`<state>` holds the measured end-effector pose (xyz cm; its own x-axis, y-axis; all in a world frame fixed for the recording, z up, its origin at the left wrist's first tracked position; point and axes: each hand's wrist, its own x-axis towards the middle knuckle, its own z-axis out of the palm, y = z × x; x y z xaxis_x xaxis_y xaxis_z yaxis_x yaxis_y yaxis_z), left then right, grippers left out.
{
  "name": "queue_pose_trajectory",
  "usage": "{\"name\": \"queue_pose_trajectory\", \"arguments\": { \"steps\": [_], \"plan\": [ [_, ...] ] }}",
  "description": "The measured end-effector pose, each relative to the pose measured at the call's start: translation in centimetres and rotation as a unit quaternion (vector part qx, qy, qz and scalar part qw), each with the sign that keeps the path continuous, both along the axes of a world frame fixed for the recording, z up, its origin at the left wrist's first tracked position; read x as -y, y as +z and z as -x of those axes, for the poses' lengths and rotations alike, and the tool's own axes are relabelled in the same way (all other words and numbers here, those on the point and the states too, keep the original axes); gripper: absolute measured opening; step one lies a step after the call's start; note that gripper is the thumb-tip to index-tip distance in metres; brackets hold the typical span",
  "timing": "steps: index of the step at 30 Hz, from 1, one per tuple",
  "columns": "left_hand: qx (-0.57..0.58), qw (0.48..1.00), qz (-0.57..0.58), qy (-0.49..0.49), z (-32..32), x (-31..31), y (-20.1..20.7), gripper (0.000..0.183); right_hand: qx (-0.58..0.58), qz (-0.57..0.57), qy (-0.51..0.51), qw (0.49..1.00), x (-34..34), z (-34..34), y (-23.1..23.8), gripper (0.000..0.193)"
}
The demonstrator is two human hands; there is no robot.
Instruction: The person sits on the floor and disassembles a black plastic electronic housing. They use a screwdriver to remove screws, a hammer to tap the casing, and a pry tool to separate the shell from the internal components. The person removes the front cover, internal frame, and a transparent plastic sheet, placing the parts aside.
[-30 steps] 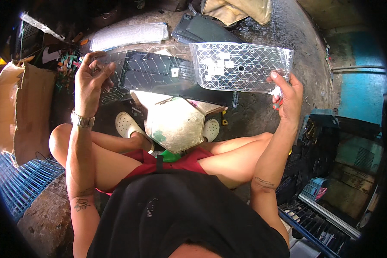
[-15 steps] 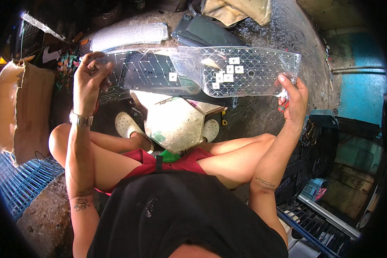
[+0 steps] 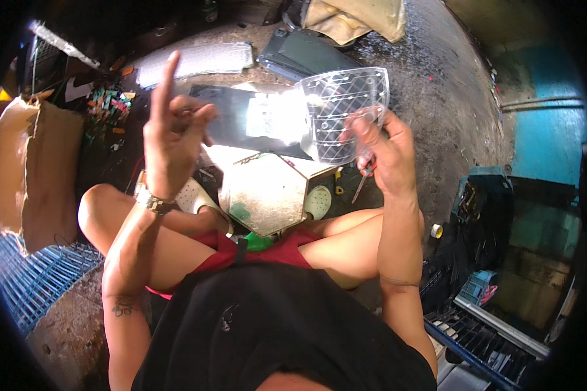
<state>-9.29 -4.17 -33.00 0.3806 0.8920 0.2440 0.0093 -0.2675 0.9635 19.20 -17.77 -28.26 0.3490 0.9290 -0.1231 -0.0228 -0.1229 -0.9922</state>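
**A clear patterned sheet (image 3: 346, 91) in the right hand (image 3: 391, 148)**

Head view: the right hand pinches the near right edge of the sheet between thumb and fingers, and a slim tool (image 3: 368, 171) with a red handle sits under its curled fingers, the shaft slanting down. The sheet stands tilted past the right end of a dark panel (image 3: 231, 124) – whether they touch, I cannot tell. Strong glare covers much of that panel, which lies just beyond a pale angular worktop (image 3: 270, 189).

The left hand (image 3: 169, 143) is raised near the panel's left end, index finger straight, the others bent toward the thumb – blurred, so I cannot tell whether they press together. Farther off lie silvery sheets (image 3: 199, 62) and dark trays (image 3: 310, 55).
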Motion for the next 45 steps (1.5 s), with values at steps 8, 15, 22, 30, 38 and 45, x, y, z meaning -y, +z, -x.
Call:
{"name": "queue_pose_trajectory", "arguments": {
  "steps": [8, 15, 22, 30, 38, 45],
  "plan": [
    [-0.103, 0.975, -0.078, -0.180, -1.5, 2.0, 2.6, 0.033, 0.276, -0.032, 0.092, 0.956, -1.0, 8.1, -1.5, 0.032],
    [-0.095, 0.979, 0.099, -0.152, -0.5, 1.1, 1.5, 0.024, 0.121, 0.014, 0.077, 0.990, -1.5, 5.8, -2.3, 0.017],
    [-0.078, 0.981, 0.162, -0.072, 4.5, -3.0, -0.4, 0.028, 0.080, 0.075, -0.112, 0.988, -0.5, -1.5, -1.0, 0.017],
    [-0.050, 0.975, 0.217, 0.025, 7.8, -5.4, -1.8, 0.022, 0.077, 0.028, -0.196, 0.977, 1.7, -7.6, -0.1, 0.023],
    [-0.040, 0.977, 0.211, 0.001, 7.8, -5.8, -1.0, 0.024, 0.099, 0.018, -0.219, 0.970, 3.8, -10.3, 1.7, 0.022],
    [-0.019, 0.981, 0.192, -0.008, 7.6, -5.7, -1.3, 0.022, 0.119, 0.022, -0.209, 0.970, 4.6, -11.1, 1.6, 0.024]
  ]
}}
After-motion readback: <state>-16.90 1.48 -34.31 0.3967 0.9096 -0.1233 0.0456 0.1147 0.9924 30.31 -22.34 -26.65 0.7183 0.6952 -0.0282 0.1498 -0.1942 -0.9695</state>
